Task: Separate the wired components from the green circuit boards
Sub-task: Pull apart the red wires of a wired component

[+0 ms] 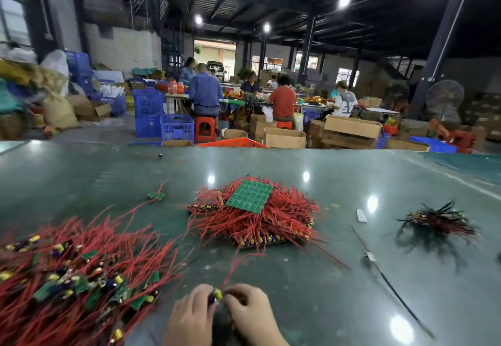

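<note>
a: entry, head view. left hand (189,316) and right hand (249,311) meet at the near edge of the dark green counter (311,286), thumbs and fingers (233,295) of both pinched together on one small wired component (216,295) with a yellow and purple body. a red wire (230,272) runs up from it toward the middle stack.

b: where do the boards lie?

a: middle of the counter: a stack of circuit boards (260,226) bristling with red wires, small capacitors showing along its near edge. a bare green circuit board panel (250,196) lies flat on top, slightly tilted.

b: left side?

a: a loose heap of separated pieces (76,280), small green board bits, yellow and purple capacitors, red wires, spread to the left edge, just beside the left hand. one single small board piece (156,195) lies apart, between heap and stack.

b: right side?

a: a dark bundle of black-wired parts (439,221), well apart from the stack. near it a small white scrap (361,215), and a long black wire (393,288) lies across the counter.
</note>
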Demonstrator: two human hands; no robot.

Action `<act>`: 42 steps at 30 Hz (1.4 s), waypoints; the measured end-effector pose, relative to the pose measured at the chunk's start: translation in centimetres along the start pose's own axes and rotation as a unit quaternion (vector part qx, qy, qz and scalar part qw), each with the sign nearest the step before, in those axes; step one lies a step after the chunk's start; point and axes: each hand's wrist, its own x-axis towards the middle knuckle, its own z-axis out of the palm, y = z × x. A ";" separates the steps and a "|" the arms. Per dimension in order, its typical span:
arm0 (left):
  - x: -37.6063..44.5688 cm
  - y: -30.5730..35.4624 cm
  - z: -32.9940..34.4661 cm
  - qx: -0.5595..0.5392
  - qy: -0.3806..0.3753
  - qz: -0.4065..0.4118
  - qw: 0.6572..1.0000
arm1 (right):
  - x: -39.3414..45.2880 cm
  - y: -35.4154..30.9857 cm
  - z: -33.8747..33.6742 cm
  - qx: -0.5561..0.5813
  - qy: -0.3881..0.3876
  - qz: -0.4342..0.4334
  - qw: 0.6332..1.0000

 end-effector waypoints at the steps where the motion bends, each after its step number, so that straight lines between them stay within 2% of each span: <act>1: 1.1 1.0 -0.6 -0.059 -0.010 -0.034 0.998 | -0.4 -0.2 0.1 0.047 0.022 0.000 0.999; 2: 1.1 1.4 -0.7 -0.102 -0.010 -0.061 0.993 | -0.6 0.0 0.1 0.094 0.030 -0.013 0.995; 4: 1.0 1.6 -1.1 -0.142 0.020 -0.039 0.989 | -1.5 -0.5 0.3 0.174 0.021 -0.045 0.984; 5: 0.8 1.8 -1.1 -0.151 0.010 -0.041 0.988 | -1.8 -0.7 0.1 0.197 0.017 -0.060 0.978; 7: 0.3 1.5 -1.0 -0.153 -0.026 -0.034 0.987 | -2.3 -1.2 -0.3 0.215 0.023 -0.090 0.972; 10: -0.5 2.1 -1.6 -0.187 -0.052 -0.070 0.979 | -2.8 -1.1 -0.6 0.226 0.025 -0.118 0.967; 11: -0.6 2.3 -1.8 -0.235 -0.059 -0.104 0.965 | -3.0 -1.3 -0.7 0.224 0.021 -0.124 0.966; 13: -0.1 2.9 -2.1 -0.379 -0.104 -0.209 0.896 | -3.1 -1.3 -0.8 0.205 0.009 -0.135 0.969; 14: 0.2 2.9 -2.0 -0.423 -0.119 -0.257 0.860 | -3.0 -1.3 -0.9 0.196 0.005 -0.140 0.971; 15: 0.5 3.1 -2.2 -0.436 -0.134 -0.287 0.843 | -3.0 -1.4 -1.0 0.194 0.006 -0.138 0.971; 19: 0.8 3.0 -2.5 -0.420 -0.178 -0.306 0.835 | -2.7 -1.4 -1.6 0.215 0.014 -0.107 0.971; 24: 0.9 2.9 -2.7 -0.447 -0.202 -0.286 0.823 | -2.8 -1.2 -2.0 0.207 -0.012 -0.120 0.971; 29: 0.9 3.1 -2.7 -0.490 -0.204 -0.362 0.766 | -2.7 -1.1 -1.7 0.216 -0.014 -0.105 0.971; 34: 1.0 3.5 -2.9 -0.551 -0.171 -0.408 0.708 | -3.0 -1.0 -0.9 0.261 -0.022 -0.090 0.961; 36: 0.9 3.5 -2.8 -0.538 -0.167 -0.399 0.723 | -3.1 -1.3 -1.0 0.258 -0.007 -0.112 0.960; 37: 0.7 3.4 -2.8 -0.521 -0.167 -0.382 0.745 | -3.1 -1.4 -1.1 0.249 0.004 -0.124 0.960; 40: 0.3 3.0 -2.7 -0.443 -0.144 -0.278 0.840 | -3.3 -1.5 -1.1 0.233 0.016 -0.145 0.961; 42: 0.2 2.8 -2.8 -0.405 -0.131 -0.220 0.878 | -3.3 -1.5 -1.1 0.252 0.013 -0.134 0.958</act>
